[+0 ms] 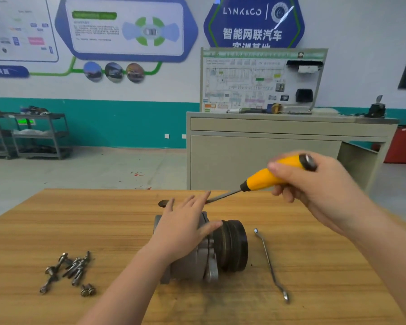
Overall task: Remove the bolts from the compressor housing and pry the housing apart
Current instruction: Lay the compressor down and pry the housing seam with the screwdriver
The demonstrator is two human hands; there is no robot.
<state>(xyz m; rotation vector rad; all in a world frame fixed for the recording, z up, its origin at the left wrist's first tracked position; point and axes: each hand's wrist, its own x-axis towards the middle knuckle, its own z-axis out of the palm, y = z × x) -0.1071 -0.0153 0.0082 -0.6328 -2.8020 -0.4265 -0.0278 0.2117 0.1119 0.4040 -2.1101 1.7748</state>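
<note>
Several loose bolts [67, 270] lie in a heap near the desk's [314, 289] front left, so the prying seems next. Mid-desk, the compressor [204, 256] lies on its side under the left hand [182, 228], fingers spread flat on its housing. A wrench [271, 266] lies just right of it. Above and behind, the right hand [314, 184] grips a yellow-handled screwdriver [263, 178], its blade pointing at the left fingers. Should the tip slip off the seam, it could jab those fingers, or the round body could roll.
</note>
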